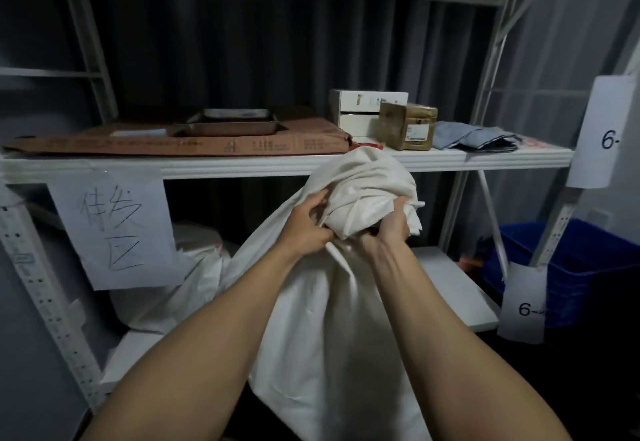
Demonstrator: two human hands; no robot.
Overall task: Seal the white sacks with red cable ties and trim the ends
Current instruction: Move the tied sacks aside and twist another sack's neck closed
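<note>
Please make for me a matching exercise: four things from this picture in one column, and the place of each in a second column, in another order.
Things:
1. white sack
2. metal tray
3. blue crate
4. brown parcel

Places:
A. on the flat cardboard box
B. gripped at its bunched top by the left hand and the right hand
C. low at the far right
D. on the shelf, next to the white boxes

Pairs: 1-B, 2-A, 3-C, 4-D
</note>
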